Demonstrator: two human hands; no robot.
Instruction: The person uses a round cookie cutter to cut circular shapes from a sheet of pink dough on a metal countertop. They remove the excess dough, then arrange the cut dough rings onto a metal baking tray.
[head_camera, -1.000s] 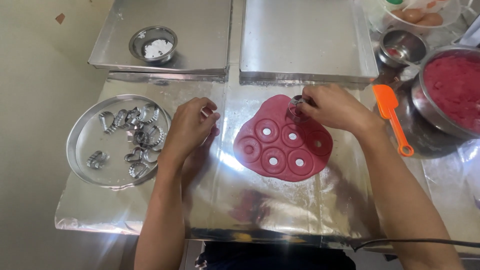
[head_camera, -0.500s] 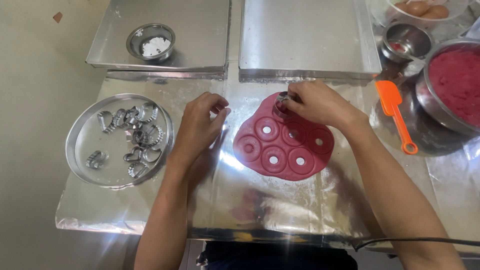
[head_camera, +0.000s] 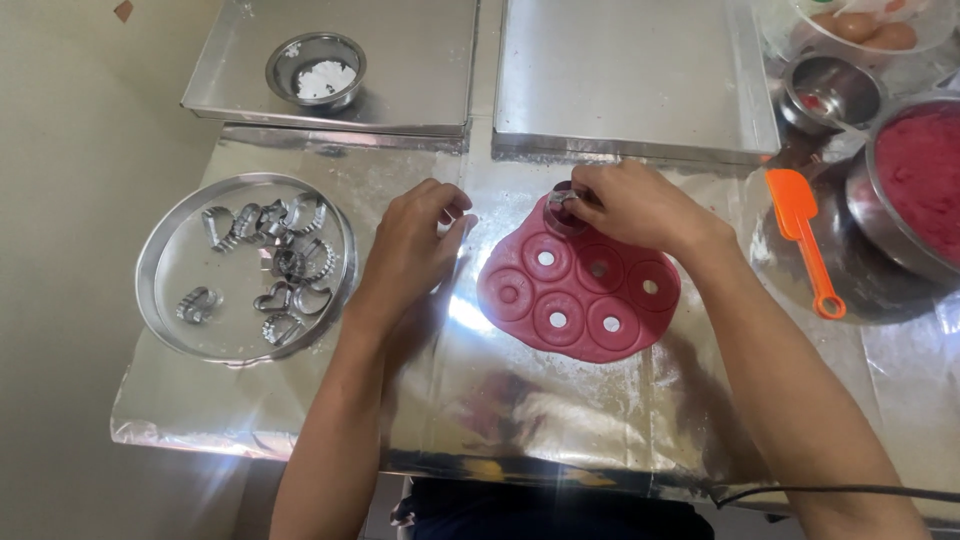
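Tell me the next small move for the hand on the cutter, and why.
Probably lift the round metal cutter straight up: the right hand holds it on the far edge of the red dough sheet, which already shows six ring cuts.

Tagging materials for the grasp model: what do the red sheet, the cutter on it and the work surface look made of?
Red sheet: soft matte dough, ring imprints stay pressed in. Cutter under the right hand: shiny metal, probably steel. Work surface: crinkled foil, mirror glare.
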